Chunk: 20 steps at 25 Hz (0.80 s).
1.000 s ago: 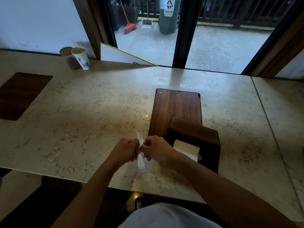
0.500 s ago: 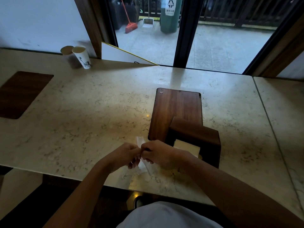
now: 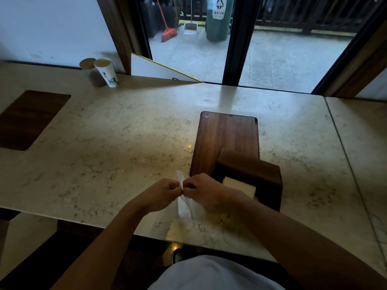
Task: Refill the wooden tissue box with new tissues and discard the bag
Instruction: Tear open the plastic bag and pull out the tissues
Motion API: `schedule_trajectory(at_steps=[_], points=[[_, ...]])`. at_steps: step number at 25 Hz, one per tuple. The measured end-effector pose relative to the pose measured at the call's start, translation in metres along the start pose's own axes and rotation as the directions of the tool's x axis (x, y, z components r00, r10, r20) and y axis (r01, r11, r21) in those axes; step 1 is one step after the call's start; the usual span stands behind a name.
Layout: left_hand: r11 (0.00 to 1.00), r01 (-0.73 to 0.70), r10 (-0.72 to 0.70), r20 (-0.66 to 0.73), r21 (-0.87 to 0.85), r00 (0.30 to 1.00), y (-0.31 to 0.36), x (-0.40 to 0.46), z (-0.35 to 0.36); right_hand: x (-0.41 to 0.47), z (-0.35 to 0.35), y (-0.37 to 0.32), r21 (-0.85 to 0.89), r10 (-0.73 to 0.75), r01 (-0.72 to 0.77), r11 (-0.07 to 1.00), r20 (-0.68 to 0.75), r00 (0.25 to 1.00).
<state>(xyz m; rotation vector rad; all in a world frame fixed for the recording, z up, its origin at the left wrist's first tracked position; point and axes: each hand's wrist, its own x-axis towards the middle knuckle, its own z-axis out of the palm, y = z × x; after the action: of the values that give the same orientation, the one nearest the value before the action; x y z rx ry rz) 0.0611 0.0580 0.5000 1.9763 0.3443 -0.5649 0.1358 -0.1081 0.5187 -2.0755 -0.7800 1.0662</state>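
Note:
A dark wooden tissue box (image 3: 251, 174) stands open near the table's front edge, with a stack of pale tissues (image 3: 240, 186) showing inside. Its flat wooden lid (image 3: 226, 141) lies on the marble just behind it. My left hand (image 3: 161, 192) and my right hand (image 3: 201, 190) meet knuckle to knuckle left of the box. Both pinch a thin clear plastic bag (image 3: 185, 208), which hangs crumpled between and below them, a strip of it poking up above the fingers.
The marble table (image 3: 104, 143) has a dark wooden inset (image 3: 29, 118) at the far left. Two paper cups (image 3: 104, 72) stand at the back left beside a white board (image 3: 155, 69). Beyond the glass door are a green bin (image 3: 218, 17), a broom and a dustpan.
Both hands have stayed together on the bag. They dipped toward the table edge half a second ago and are now back up a little, with the bag twisted narrower.

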Motion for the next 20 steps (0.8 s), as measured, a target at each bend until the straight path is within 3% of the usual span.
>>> schedule_trajectory(at_steps=[3,6,9,14,18,20], points=[[0.979,-0.017,0.037,-0.095,0.203,0.995,-0.002,0.000,-0.006,0.004,-0.003,0.010,-0.115,-0.047,0.029,0.993,-0.161,0.986],[0.917,0.099,0.008,-0.265,0.386,0.964,-0.009,-0.002,-0.020,0.002,-0.014,0.025,-0.307,-0.047,-0.101,0.946,-0.439,0.897],[0.890,0.120,0.017,-0.295,0.440,0.955,-0.008,-0.003,-0.017,0.000,-0.010,0.032,-0.380,-0.039,-0.156,0.912,-0.458,0.888],[0.967,0.085,-0.007,-0.310,0.239,0.951,-0.008,-0.002,-0.005,-0.003,-0.007,0.030,-0.332,-0.019,-0.163,0.929,-0.482,0.876],[0.993,0.076,-0.099,-0.279,-0.091,0.955,-0.003,-0.004,0.002,-0.006,0.002,0.007,-0.324,-0.258,0.085,0.942,-0.542,0.800],[0.979,0.075,-0.123,-0.260,-0.187,0.958,0.000,-0.004,0.006,-0.003,0.009,-0.005,-0.355,-0.320,0.158,0.921,-0.462,0.827]])
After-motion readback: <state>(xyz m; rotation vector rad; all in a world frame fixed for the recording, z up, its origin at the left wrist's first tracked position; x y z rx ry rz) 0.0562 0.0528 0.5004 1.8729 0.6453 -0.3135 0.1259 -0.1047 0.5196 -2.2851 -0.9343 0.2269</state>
